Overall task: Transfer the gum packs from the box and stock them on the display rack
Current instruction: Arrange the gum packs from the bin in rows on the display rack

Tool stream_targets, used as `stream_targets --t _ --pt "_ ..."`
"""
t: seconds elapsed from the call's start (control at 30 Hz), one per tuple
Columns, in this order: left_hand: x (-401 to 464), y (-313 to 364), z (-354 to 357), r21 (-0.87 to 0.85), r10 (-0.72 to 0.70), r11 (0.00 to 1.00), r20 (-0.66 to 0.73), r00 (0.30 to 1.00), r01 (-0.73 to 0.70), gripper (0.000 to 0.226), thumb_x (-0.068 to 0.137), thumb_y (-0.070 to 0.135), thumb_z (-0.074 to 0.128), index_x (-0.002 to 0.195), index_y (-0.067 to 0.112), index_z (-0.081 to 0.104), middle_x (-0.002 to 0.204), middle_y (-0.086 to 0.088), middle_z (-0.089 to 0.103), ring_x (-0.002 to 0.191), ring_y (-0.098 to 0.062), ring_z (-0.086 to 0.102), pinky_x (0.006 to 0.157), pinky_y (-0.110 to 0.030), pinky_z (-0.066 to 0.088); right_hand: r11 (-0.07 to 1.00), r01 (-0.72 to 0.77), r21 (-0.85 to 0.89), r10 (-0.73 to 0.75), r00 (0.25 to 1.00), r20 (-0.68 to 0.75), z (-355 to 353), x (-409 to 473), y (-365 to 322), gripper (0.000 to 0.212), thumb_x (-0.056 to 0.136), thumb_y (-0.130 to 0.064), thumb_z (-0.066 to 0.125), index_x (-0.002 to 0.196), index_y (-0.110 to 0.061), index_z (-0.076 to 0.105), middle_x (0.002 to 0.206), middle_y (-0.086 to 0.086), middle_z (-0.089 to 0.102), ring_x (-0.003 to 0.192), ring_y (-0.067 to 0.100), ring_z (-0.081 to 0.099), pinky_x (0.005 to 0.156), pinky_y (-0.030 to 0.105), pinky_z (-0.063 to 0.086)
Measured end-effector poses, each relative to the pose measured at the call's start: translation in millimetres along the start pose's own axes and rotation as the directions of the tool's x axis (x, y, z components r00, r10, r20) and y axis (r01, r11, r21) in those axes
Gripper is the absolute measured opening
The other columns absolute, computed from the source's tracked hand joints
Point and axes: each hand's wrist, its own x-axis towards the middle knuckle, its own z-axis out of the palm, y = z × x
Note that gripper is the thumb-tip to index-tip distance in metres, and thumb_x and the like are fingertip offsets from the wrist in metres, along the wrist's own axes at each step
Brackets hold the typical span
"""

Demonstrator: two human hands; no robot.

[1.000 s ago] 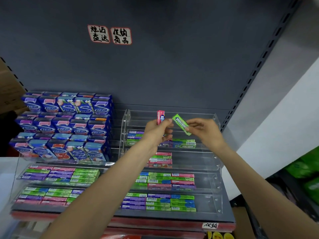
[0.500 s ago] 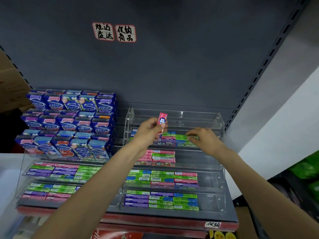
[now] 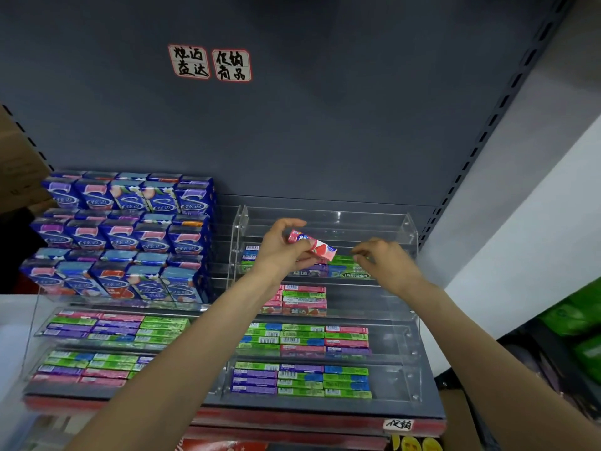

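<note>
At the left of the frame, stacked blue cartons (image 3: 130, 236) carry a large "S" and small Chinese script too fine to read. Above centre, two red-bordered handwritten labels (image 3: 209, 62) in Chinese characters are stuck to the grey back panel.

At centre, the left hand (image 3: 279, 252) pinches a pink gum pack (image 3: 311, 245) between thumb and fingers. The pack's long axis runs from upper left to lower right, and its free end points toward the right hand. It hangs just above the green packs in the second tier of the clear display rack (image 3: 410, 237). The top tier behind it looks unfilled.

Right of centre, the right hand (image 3: 387, 265) has loosely curled fingertips resting on a green pack (image 3: 349, 270) printed "DOUBLEMINT", the lettering upside down to the camera. Whether it grips that pack cannot be told.

The left hand is the one carrying stock, so setting the pink pack down likely means levelling it along the tier.

A handwritten tag (image 3: 398, 424) sits at the shelf's lower right edge. The supply box is not in view.
</note>
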Motion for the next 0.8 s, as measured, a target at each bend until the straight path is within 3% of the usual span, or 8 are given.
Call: stream_targets --t 0.07,0.17,0.37,0.5,0.57,0.7,0.8 --pt "3 -1 3 0.062 0.041 0.997 0.014 0.999 -0.041 0.018 0.088 -0.001 0.06 0.098 0.015 0.059 0.107 -0.013 0.063 0.083 -0.017 0.069 0.07 -0.021 0.058 1.0 -0.006 0.026 0.006 1.0 -0.013 -1 -1 2 0.025 0.096 -0.022 0.051 0.115 -0.013 0.065 0.117 0.006 0.063 0.103 0.022 0.059 0.091 0.036 0.049" --pt "12 -5 10 0.256 0.164 0.953 0.019 0.986 -0.163 0.015 0.083 0.005 0.068 0.085 0.02 0.063 0.1 -0.005 0.066 0.09 -0.016 0.065 0.076 -0.022 0.055 0.99 -0.029 0.137 0.031 0.999 -0.011 -1 -2 6 0.027 0.096 -0.018 0.051 0.118 -0.011 0.063 0.117 0.006 0.065 0.105 0.019 0.06 0.089 0.022 0.044" --pt "29 -15 32 0.389 0.261 0.882 0.067 0.963 -0.266 0.015 0.08 0.006 0.072 0.087 0.018 0.064 0.092 0.003 0.066 0.091 -0.014 0.063 0.079 -0.022 0.052 0.882 -0.075 0.465 0.08 0.997 0.009 -4 -9 10 0.027 0.089 -0.027 0.061 0.115 -0.019 0.062 0.103 -0.005 0.065 0.09 0.002 0.059 0.072 0.008 0.044" --pt "34 -20 39 0.449 0.288 0.835 0.133 0.948 -0.317 0.014 0.082 0.007 0.07 0.092 0.016 0.066 0.096 0.001 0.067 0.095 -0.016 0.063 0.083 -0.028 0.054 0.864 -0.09 0.495 0.15 0.985 -0.082 -1 -8 11 0.015 0.09 -0.024 0.061 0.101 -0.016 0.064 0.091 -0.006 0.065 0.081 0.001 0.06 0.074 0.014 0.048" --pt "32 -23 37 0.554 0.332 0.743 0.181 0.926 -0.375 0.018 0.086 0.009 0.066 0.103 0.015 0.067 0.104 0.0 0.066 0.094 -0.012 0.061 0.084 -0.026 0.053 0.872 -0.119 0.474 0.19 0.976 -0.104 1 -7 13 0.016 0.09 -0.022 0.06 0.102 -0.011 0.064 0.091 -0.003 0.065 0.082 0.01 0.062 0.075 0.022 0.05" --pt "22 -29 28 0.711 0.429 0.531 0.242 0.87 -0.461 0.03 0.092 0.005 0.056 0.12 0.015 0.062 0.116 -0.002 0.052 0.1 -0.011 0.055 0.096 -0.023 0.046 0.901 -0.12 0.418 0.199 0.968 -0.153 5 -6 12 0.015 0.091 -0.017 0.058 0.102 -0.008 0.063 0.095 0.003 0.068 0.081 0.013 0.06 0.071 0.021 0.046" --pt "20 -33 17 0.773 0.434 0.429 0.276 0.858 -0.466 0.036 0.094 0.006 0.053 0.128 0.017 0.057 0.122 -0.002 0.054 0.103 -0.015 0.058 0.094 -0.026 0.049 0.915 -0.123 0.385 0.21 0.959 -0.192 6 -6 11 0.016 0.092 -0.015 0.058 0.103 -0.005 0.064 0.097 0.007 0.07 0.079 0.014 0.06 0.071 0.022 0.046"
